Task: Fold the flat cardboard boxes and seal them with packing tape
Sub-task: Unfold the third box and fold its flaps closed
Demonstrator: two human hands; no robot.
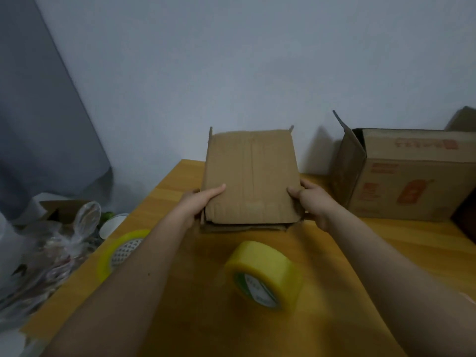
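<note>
Both hands clasp a small cardboard box (251, 176) on the wooden surface (322, 266), left hand (203, 202) and right hand (309, 202) pinning its flap; released, it could spring open before the tape roll (262, 274) nearby is reached.

Item count, as visible:

- Cardboard boxes: two. One plain box (251, 176) at 12 o'clock on the desk (195, 292); one printed box (412, 176) at 2 o'clock.
- Yellow tape rolls: two. One tape roll (264, 274) at centre, 6 o'clock of the plain box; a second tape roll (121, 251) at 9 o'clock, on the desk edge.
- Hands: two, the left hand (198, 203) and the right hand (311, 202).
- Desks: one.
- Clear plastic bags (59, 243): beside the desk at 9 o'clock; count cannot be told.
</note>
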